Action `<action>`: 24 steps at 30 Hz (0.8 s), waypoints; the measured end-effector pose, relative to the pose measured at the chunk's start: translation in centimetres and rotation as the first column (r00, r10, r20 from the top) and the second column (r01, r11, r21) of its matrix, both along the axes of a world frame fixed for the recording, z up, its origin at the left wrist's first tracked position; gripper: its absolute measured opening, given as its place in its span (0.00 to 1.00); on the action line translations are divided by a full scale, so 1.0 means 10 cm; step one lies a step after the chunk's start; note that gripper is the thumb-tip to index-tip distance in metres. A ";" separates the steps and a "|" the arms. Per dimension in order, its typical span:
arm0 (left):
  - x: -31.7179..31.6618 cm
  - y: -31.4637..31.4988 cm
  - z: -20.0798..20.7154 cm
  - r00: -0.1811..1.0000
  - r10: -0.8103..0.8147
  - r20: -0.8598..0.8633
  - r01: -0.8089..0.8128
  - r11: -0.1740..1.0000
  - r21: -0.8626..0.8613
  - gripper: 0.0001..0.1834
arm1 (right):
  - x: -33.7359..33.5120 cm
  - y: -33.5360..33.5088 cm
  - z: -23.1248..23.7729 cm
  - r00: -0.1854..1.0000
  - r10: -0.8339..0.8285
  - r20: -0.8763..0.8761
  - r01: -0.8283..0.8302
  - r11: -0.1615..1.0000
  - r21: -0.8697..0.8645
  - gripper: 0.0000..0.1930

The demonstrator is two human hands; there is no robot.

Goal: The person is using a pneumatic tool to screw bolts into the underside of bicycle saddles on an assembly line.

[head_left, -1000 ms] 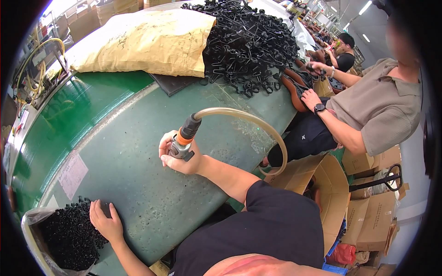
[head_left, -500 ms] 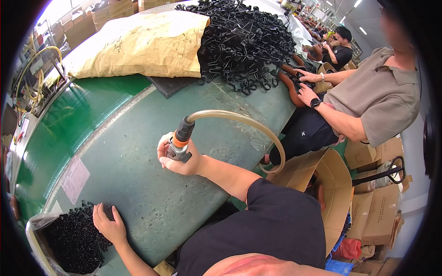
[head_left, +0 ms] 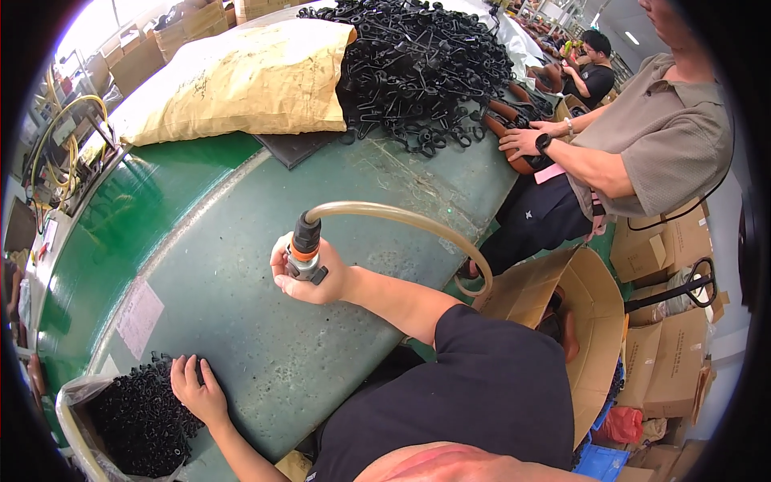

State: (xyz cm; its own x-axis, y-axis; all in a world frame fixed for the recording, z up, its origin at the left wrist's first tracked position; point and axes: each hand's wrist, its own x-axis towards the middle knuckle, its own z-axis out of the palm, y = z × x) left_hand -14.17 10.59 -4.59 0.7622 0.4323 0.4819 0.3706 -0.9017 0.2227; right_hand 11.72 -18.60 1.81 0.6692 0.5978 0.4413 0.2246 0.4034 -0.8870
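Observation:
My right hand [head_left: 309, 273] is wrapped round an air-powered hand tool [head_left: 305, 241] with a black and orange collar and a grey metal body, held above the green table. From its top a clear yellowish hose [head_left: 409, 215] arcs to the right and down. At the lower left, my left hand [head_left: 199, 391] rests at the edge of a heap of small black parts [head_left: 140, 418], its fingers apart and their tips against the heap. The heap fills a plastic-lined bin [head_left: 74, 426]. The tool's working end is hidden by my right hand.
A large pile of black hooked parts [head_left: 426, 64] lies at the far side beside a yellow paper sack [head_left: 241, 80]. To the right, a co-worker [head_left: 658, 136] handles brown shoe-shaped pieces [head_left: 522, 161]. An open cardboard box [head_left: 598, 345] stands at my right. The table [head_left: 241, 313] has a curved edge.
The view has shifted slightly. My right hand still holds the tool, with its top tipped a little lower. My left fingers have shifted on the heap. The co-worker's hands have moved closer together.

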 end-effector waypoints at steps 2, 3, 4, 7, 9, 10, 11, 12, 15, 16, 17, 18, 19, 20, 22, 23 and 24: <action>0.01 -0.03 -0.01 1.000 -0.005 0.008 0.005 1.000 -0.013 0.12 | 0.01 -0.02 0.00 1.000 -0.002 0.015 0.002 1.000 0.001 0.13; 0.02 -0.02 -0.01 1.000 -0.014 0.015 0.014 1.000 -0.024 0.12 | 0.01 -0.03 -0.01 0.999 -0.002 0.041 0.002 1.000 -0.003 0.14; 0.04 -0.01 -0.01 1.000 -0.016 0.014 0.016 1.000 -0.019 0.12 | 0.02 -0.04 -0.02 0.998 -0.004 0.067 0.005 1.000 -0.007 0.14; 0.00 0.00 -0.02 1.000 -0.006 0.014 0.007 1.000 -0.029 0.12 | 0.01 0.01 -0.01 0.999 0.009 0.048 -0.010 1.000 0.009 0.14; 0.00 0.02 -0.01 1.000 -0.004 0.016 0.003 1.000 0.008 0.12 | 0.00 0.03 -0.02 0.999 0.005 0.046 -0.006 1.000 0.010 0.14; 0.02 0.01 -0.01 1.000 -0.004 0.019 0.003 1.000 0.010 0.12 | 0.02 0.02 -0.01 0.999 -0.004 0.047 0.004 1.000 0.012 0.14; 0.04 -0.01 0.00 1.000 -0.006 0.024 0.006 1.000 -0.010 0.12 | 0.04 0.01 0.01 0.999 -0.004 0.050 0.003 1.000 0.015 0.14; 0.03 -0.01 0.00 1.000 -0.011 0.023 0.012 1.000 -0.029 0.12 | 0.03 0.00 0.01 1.000 0.007 0.024 -0.007 1.000 0.015 0.14; 0.04 -0.01 0.01 0.999 -0.019 0.039 0.020 0.999 -0.037 0.12 | 0.03 0.00 0.01 1.000 0.015 0.008 -0.015 1.000 0.018 0.14; 0.03 -0.02 0.01 0.999 -0.020 0.036 0.021 0.999 -0.039 0.12 | 0.03 -0.01 0.01 1.000 0.015 0.018 -0.015 1.000 0.016 0.15; 0.02 -0.02 0.01 0.999 -0.017 0.029 0.018 1.000 -0.023 0.12 | 0.01 -0.02 0.00 1.000 0.014 0.016 -0.015 1.000 0.014 0.15; 0.03 -0.01 0.01 1.000 -0.013 0.025 0.013 1.000 -0.002 0.12 | 0.01 0.00 -0.02 1.000 0.004 0.028 -0.004 1.000 0.020 0.15; 0.04 -0.02 0.01 1.000 -0.011 0.028 0.011 1.000 0.000 0.12 | 0.02 0.01 -0.03 0.999 -0.007 0.040 0.006 1.000 0.027 0.15; 0.05 -0.03 0.01 0.999 -0.020 0.033 0.021 1.000 -0.024 0.12 | 0.04 0.00 -0.03 0.999 -0.006 0.043 0.005 1.000 0.029 0.15; 0.01 -0.02 0.01 0.999 -0.030 0.030 0.031 0.998 -0.048 0.12 | -0.01 -0.02 0.02 1.000 -0.010 0.017 0.010 1.000 0.017 0.14; 0.00 -0.01 0.01 0.999 -0.026 0.031 0.027 0.999 -0.030 0.11 | -0.03 -0.01 0.01 1.000 -0.011 0.014 0.010 1.000 0.018 0.14; 0.01 -0.01 0.01 0.999 -0.020 0.037 0.021 1.000 -0.014 0.11 | -0.02 0.00 0.01 1.000 -0.011 0.020 0.010 1.000 0.012 0.14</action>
